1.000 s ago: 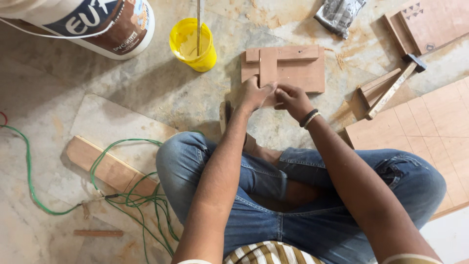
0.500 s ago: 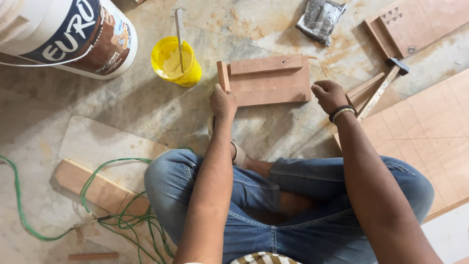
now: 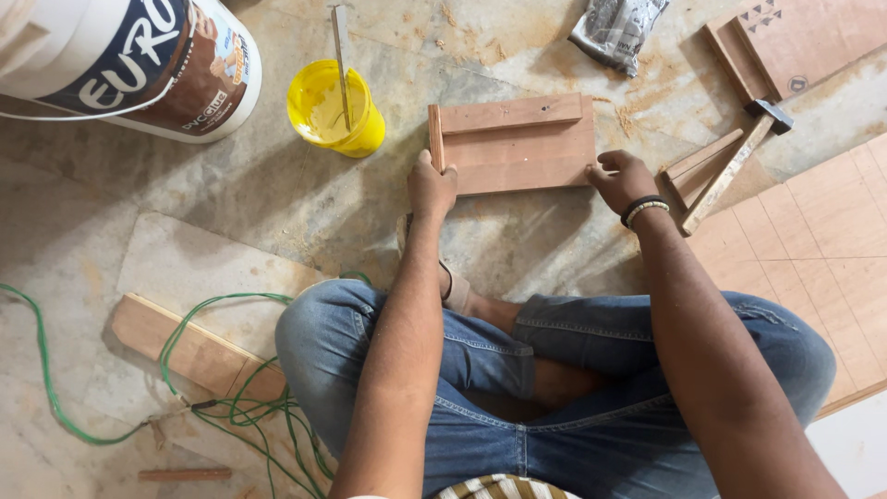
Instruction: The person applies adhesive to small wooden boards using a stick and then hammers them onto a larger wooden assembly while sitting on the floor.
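Note:
A small wooden frame piece (image 3: 517, 148) lies flat on the stone floor in front of my crossed legs. It is a rectangular board with thin strips along its top and left edges. My left hand (image 3: 431, 188) grips its lower left corner at the left strip. At the board's right edge rests my right hand (image 3: 624, 180), fingers curled, a bracelet on the wrist.
A yellow cup (image 3: 334, 111) with a stick in it stands left of the board, beside a large white glue bucket (image 3: 129, 65). A hammer (image 3: 735, 162) lies on wood offcuts at right, near plywood sheets (image 3: 813, 231). A grey bag (image 3: 617, 30), a green cable (image 3: 212, 397) and a wooden batten (image 3: 185, 346) lie around.
The board was turned and laid flat, strips now along the top and left. My hands moved apart from its middle to its two ends.

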